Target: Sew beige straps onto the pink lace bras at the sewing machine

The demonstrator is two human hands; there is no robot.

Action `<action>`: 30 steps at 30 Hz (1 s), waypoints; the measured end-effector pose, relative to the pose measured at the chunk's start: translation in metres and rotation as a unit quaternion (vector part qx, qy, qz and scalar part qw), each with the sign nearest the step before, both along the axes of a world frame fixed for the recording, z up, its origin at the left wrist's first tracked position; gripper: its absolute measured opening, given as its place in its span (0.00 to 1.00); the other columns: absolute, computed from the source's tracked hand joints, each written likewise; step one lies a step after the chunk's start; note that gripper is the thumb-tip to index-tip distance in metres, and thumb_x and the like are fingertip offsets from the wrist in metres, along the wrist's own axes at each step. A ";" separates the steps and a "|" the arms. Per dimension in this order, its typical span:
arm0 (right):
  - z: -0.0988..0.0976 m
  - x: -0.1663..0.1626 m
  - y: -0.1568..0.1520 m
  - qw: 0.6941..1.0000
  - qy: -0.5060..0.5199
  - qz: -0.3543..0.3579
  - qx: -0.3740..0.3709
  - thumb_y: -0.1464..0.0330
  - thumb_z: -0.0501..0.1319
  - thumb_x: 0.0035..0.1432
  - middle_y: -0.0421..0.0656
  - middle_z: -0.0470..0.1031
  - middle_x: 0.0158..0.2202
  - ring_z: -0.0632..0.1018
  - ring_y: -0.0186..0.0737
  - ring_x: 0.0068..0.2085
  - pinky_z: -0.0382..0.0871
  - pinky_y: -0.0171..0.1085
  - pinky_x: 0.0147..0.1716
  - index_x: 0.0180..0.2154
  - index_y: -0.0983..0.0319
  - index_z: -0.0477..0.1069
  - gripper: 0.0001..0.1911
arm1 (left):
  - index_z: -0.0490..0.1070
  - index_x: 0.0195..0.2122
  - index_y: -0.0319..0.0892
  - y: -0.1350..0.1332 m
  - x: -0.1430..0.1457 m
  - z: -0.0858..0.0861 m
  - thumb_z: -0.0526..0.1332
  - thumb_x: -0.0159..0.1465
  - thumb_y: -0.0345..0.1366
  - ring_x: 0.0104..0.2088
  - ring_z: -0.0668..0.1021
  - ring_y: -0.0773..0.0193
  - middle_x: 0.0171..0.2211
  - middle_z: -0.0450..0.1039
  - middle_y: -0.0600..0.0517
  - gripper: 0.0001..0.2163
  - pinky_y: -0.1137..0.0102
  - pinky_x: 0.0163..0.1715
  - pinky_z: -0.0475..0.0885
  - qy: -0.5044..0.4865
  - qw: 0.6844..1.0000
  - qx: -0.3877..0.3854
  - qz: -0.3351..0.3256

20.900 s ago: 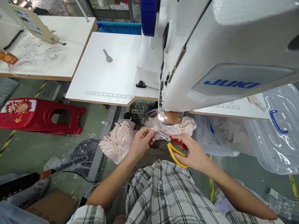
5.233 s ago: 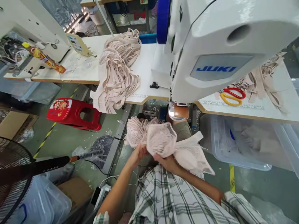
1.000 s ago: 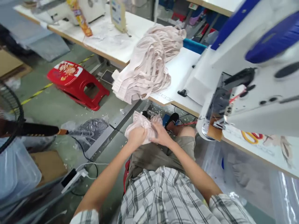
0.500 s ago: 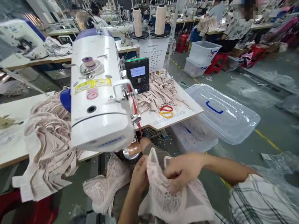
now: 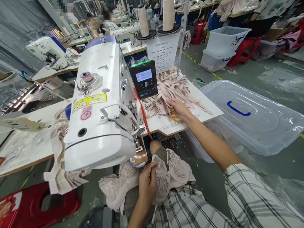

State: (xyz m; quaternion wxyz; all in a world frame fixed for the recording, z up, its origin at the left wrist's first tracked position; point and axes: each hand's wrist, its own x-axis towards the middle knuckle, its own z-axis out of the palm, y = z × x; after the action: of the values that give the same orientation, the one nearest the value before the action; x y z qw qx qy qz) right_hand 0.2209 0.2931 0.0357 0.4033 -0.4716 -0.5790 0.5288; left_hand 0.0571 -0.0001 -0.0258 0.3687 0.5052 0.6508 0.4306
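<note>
Above the person's lap, the left hand is closed on the edge of a pale pink lace garment, its thumb and forefinger pinching near a top corner. The garment spreads over the lap to the right of that hand, one cup beside the fingers and another further right. More pink lace lies to the left of the hand; I cannot tell whether the two are joined.

Forward on the white table, the right hand reaches out with its fingertips at a heap of pale fabric strips; whether it grips one I cannot tell. Just under this hand lie scissors with a yellow handle, partly hidden.

To the left of the heap stands a control panel with a lit screen, and behind it are a printed sheet and two thread cones. A white sewing machine stands left of the panel, a red cord hanging at its side. Past the machine, a bundle of strips drapes over the table edge. A clear lid with a blue handle lies at the right, and a red stool sits at lower left.
</note>
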 end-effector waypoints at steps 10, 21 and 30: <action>-0.025 -0.012 -0.175 0.920 0.173 0.288 -0.202 0.57 0.72 0.50 0.36 0.71 0.23 0.69 0.27 0.22 0.62 0.27 0.20 0.30 0.63 0.71 0.18 | 0.77 0.37 0.41 0.006 0.002 0.044 0.59 0.66 0.44 0.32 0.79 0.59 0.32 0.80 0.48 0.13 0.69 0.34 0.72 -0.021 0.997 0.042 -0.064; -0.026 -0.032 -0.155 0.965 0.151 0.143 -0.159 0.52 0.73 0.46 0.36 0.72 0.19 0.71 0.30 0.19 0.65 0.30 0.19 0.30 0.61 0.73 0.20 | 0.79 0.49 0.41 0.003 -0.023 0.051 0.53 0.71 0.37 0.24 0.77 0.66 0.26 0.80 0.49 0.16 0.74 0.24 0.66 0.286 0.950 0.121 -0.029; -0.016 -0.072 -0.138 0.976 -0.022 0.214 0.025 0.60 0.65 0.55 0.41 0.77 0.28 0.78 0.41 0.30 0.74 0.38 0.30 0.30 0.58 0.73 0.08 | 0.77 0.52 0.44 -0.004 -0.058 0.050 0.49 0.73 0.39 0.21 0.76 0.67 0.25 0.79 0.51 0.18 0.75 0.23 0.64 0.330 0.943 0.045 -0.003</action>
State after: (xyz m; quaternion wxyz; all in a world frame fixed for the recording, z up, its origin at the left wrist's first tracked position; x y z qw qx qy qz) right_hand 0.1486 0.1552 0.0193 0.2793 -0.3380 -0.6886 0.5775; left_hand -0.0012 -0.0036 0.0239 0.1116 0.6366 0.7146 0.2676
